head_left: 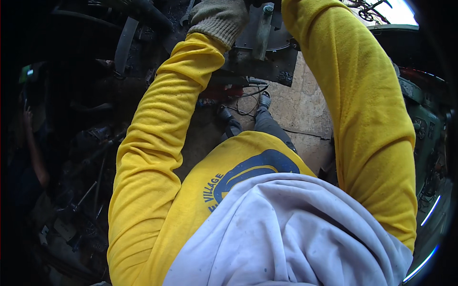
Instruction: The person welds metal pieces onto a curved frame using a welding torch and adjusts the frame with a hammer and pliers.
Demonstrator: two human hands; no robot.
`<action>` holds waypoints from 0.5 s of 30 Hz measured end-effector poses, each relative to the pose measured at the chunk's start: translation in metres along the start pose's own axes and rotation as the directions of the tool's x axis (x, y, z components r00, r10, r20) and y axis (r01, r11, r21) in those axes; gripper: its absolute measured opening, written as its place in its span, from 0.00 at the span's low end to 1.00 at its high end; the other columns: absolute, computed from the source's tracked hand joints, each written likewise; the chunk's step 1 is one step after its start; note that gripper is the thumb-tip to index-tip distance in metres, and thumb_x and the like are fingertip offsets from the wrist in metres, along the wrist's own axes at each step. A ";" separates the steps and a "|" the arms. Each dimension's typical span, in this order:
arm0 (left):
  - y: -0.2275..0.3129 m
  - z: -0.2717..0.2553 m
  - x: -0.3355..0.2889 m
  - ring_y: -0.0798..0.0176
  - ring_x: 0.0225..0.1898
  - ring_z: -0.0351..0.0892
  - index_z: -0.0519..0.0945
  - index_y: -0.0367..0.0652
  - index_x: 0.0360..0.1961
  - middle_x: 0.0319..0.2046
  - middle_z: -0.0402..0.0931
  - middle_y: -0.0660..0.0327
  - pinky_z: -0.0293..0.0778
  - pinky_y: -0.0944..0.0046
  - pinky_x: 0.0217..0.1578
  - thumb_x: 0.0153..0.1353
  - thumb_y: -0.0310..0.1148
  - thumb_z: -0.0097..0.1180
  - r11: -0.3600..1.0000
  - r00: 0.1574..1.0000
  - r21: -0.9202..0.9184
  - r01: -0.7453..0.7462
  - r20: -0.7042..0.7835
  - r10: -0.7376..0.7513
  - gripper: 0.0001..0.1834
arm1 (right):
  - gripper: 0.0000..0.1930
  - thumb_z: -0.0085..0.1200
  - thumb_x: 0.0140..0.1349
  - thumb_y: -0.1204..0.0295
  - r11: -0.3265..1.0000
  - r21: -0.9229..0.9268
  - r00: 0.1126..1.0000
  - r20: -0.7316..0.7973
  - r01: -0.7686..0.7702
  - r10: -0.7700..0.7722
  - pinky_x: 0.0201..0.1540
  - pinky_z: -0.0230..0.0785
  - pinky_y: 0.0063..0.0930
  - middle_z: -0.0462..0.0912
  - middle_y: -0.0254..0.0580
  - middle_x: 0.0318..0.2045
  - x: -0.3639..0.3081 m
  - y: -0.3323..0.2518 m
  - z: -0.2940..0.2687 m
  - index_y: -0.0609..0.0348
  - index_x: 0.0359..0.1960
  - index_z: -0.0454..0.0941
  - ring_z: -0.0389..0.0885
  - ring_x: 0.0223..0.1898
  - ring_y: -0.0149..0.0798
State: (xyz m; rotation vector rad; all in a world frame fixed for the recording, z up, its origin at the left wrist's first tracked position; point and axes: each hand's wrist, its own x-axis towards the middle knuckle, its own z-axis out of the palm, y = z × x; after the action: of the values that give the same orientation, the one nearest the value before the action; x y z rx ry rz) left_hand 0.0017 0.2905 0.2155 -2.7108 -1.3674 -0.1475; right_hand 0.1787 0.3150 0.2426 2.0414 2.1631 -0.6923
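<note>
My left hand point(218, 18) wears a grey-brown knitted glove and reaches to the top edge of the head view. Its fingers are cut off or lost in the dark there, so their grip does not show. Just right of it a flat metal bar point(262, 39) with a bolt point(268, 9) at its far end lies over a dark metal work surface point(282, 64). My right arm, in a yellow sleeve point(367, 95), runs up past the top edge; the hand itself is out of the picture.
Below the work surface lies a tool with a black cable point(245, 112) by my feet. A green machine point(424, 128) stands at the right. Another person's bare arm point(36, 150) shows at the far left, near dim metal clutter point(90, 190).
</note>
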 end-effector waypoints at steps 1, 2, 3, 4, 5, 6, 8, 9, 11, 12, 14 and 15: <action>-0.001 0.000 0.000 0.44 0.28 0.87 0.86 0.31 0.34 0.27 0.84 0.41 0.79 0.41 0.24 0.60 0.29 0.53 0.995 0.994 0.079 -0.056 0.101 0.048 0.13 | 0.12 0.55 0.66 0.67 1.000 -0.009 1.000 0.014 0.017 -0.017 0.43 0.78 0.36 0.88 0.52 0.39 0.001 0.000 -0.001 0.57 0.41 0.88 0.87 0.40 0.45; -0.001 -0.003 0.003 0.46 0.29 0.87 0.85 0.30 0.38 0.29 0.84 0.43 0.81 0.43 0.27 0.61 0.28 0.52 0.981 0.977 0.151 -0.122 0.195 0.091 0.13 | 0.11 0.55 0.65 0.67 0.999 -0.018 0.999 0.026 0.028 -0.028 0.43 0.78 0.36 0.88 0.52 0.39 0.000 0.001 -0.002 0.57 0.41 0.88 0.87 0.40 0.45; -0.004 -0.002 0.006 0.46 0.29 0.87 0.85 0.30 0.38 0.29 0.84 0.43 0.81 0.43 0.27 0.61 0.28 0.52 0.981 0.978 0.151 -0.121 0.190 0.091 0.13 | 0.11 0.55 0.65 0.67 0.999 -0.027 0.999 0.037 0.037 -0.036 0.43 0.78 0.36 0.88 0.52 0.39 -0.001 0.002 -0.002 0.57 0.41 0.88 0.87 0.40 0.45; -0.010 0.003 0.009 0.46 0.33 0.86 0.84 0.32 0.41 0.33 0.84 0.43 0.80 0.44 0.31 0.64 0.31 0.50 0.982 0.971 0.067 -0.179 0.170 0.165 0.15 | 0.11 0.55 0.65 0.67 0.998 -0.038 0.997 0.052 0.050 -0.048 0.43 0.78 0.36 0.88 0.52 0.39 -0.002 0.002 -0.002 0.57 0.41 0.88 0.87 0.40 0.45; -0.018 0.010 0.011 0.45 0.37 0.85 0.83 0.33 0.43 0.37 0.83 0.44 0.79 0.45 0.36 0.66 0.34 0.48 0.971 0.960 -0.016 -0.239 0.144 0.239 0.17 | 0.11 0.55 0.65 0.67 0.997 -0.050 0.996 0.065 0.060 -0.056 0.43 0.78 0.36 0.88 0.52 0.39 -0.003 0.004 -0.003 0.57 0.41 0.88 0.87 0.40 0.44; -0.028 0.017 0.012 0.44 0.41 0.84 0.83 0.34 0.46 0.40 0.83 0.44 0.78 0.46 0.41 0.69 0.38 0.45 0.951 0.946 -0.091 -0.295 0.116 0.304 0.19 | 0.11 0.56 0.65 0.67 0.996 -0.057 0.995 0.071 0.075 -0.071 0.43 0.78 0.36 0.88 0.51 0.39 -0.003 0.002 -0.005 0.57 0.41 0.88 0.87 0.39 0.44; -0.039 0.023 0.010 0.43 0.50 0.81 0.81 0.37 0.51 0.48 0.81 0.46 0.77 0.47 0.51 0.73 0.44 0.40 0.876 0.897 -0.246 -0.414 0.052 0.438 0.23 | 0.11 0.56 0.65 0.67 0.993 -0.069 0.992 0.090 0.099 -0.092 0.42 0.78 0.36 0.88 0.51 0.39 -0.005 0.004 -0.006 0.56 0.41 0.88 0.87 0.39 0.44; -0.037 0.020 0.010 0.42 0.54 0.80 0.80 0.38 0.53 0.52 0.81 0.46 0.76 0.48 0.56 0.76 0.47 0.38 0.822 0.866 -0.320 -0.471 0.012 0.501 0.26 | 0.11 0.56 0.64 0.67 0.991 -0.075 0.990 0.098 0.112 -0.104 0.42 0.78 0.36 0.88 0.51 0.39 -0.006 0.005 -0.005 0.56 0.40 0.88 0.87 0.39 0.44; -0.047 0.023 0.013 0.46 0.52 0.81 0.80 0.39 0.53 0.52 0.80 0.51 0.78 0.52 0.54 0.71 0.38 0.46 0.740 0.905 -0.669 -0.074 0.267 0.331 0.18 | 0.10 0.56 0.64 0.68 0.985 -0.090 0.984 0.114 0.150 -0.139 0.42 0.78 0.36 0.88 0.51 0.39 -0.004 0.002 -0.007 0.56 0.40 0.88 0.87 0.39 0.44; -0.058 0.037 0.019 0.48 0.51 0.82 0.80 0.40 0.53 0.52 0.81 0.51 0.78 0.54 0.54 0.71 0.36 0.47 0.722 0.876 -0.596 -0.351 0.062 0.478 0.17 | 0.10 0.56 0.64 0.68 0.981 -0.095 0.980 0.122 0.167 -0.155 0.42 0.78 0.36 0.88 0.51 0.38 -0.004 0.001 -0.008 0.56 0.40 0.88 0.87 0.39 0.44; -0.067 0.059 0.027 0.49 0.51 0.82 0.80 0.40 0.54 0.52 0.81 0.51 0.78 0.56 0.53 0.71 0.35 0.49 0.654 0.775 -0.466 -0.596 -0.121 0.620 0.16 | 0.10 0.57 0.64 0.68 0.975 -0.108 0.974 0.139 0.192 -0.177 0.42 0.77 0.35 0.88 0.50 0.38 -0.005 0.001 -0.009 0.56 0.40 0.88 0.87 0.39 0.43; -0.067 0.066 0.030 0.50 0.50 0.83 0.80 0.40 0.54 0.51 0.81 0.52 0.78 0.56 0.53 0.71 0.35 0.48 0.641 0.756 -0.440 -0.629 -0.154 0.636 0.16 | 0.10 0.57 0.64 0.68 0.971 -0.118 0.970 0.149 0.209 -0.191 0.42 0.77 0.35 0.88 0.50 0.38 -0.004 0.000 -0.009 0.56 0.40 0.88 0.87 0.38 0.43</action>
State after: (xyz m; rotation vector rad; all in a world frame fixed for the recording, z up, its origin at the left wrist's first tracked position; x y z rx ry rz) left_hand -0.0323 0.3627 0.1570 -3.4098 -0.2962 -0.4439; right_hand 0.1819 0.3145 0.2525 1.6763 2.2890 -0.6663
